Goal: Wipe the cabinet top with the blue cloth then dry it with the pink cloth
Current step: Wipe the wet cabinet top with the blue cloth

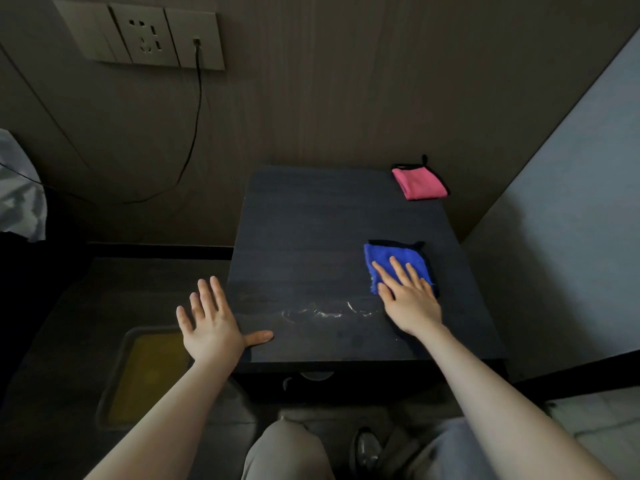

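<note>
Folded blue cloth (398,263) lies nearer; pink cloth (419,183) far corner.

We have 2 bare forearms, no sleeves reaching the wrists, no rings or watch showing. Our trousers (287,452) are grey-beige; 1 dark shoe (367,448) shows near us.

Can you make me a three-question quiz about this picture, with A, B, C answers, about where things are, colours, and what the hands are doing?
1. Where is the pink cloth?
A. far right corner of the cabinet top
B. on the floor
C. under a hand

2. What colour is the cloth under the right hand?
A. green
B. blue
C. white

3. How is the left hand?
A. making a fist
B. holding a cup
C. open, fingers spread

Answers: 1 A, it lies alone by the wall. 2 B, the blue cloth shows beneath flat fingers. 3 C, only its thumb rests on the cabinet edge.
</note>
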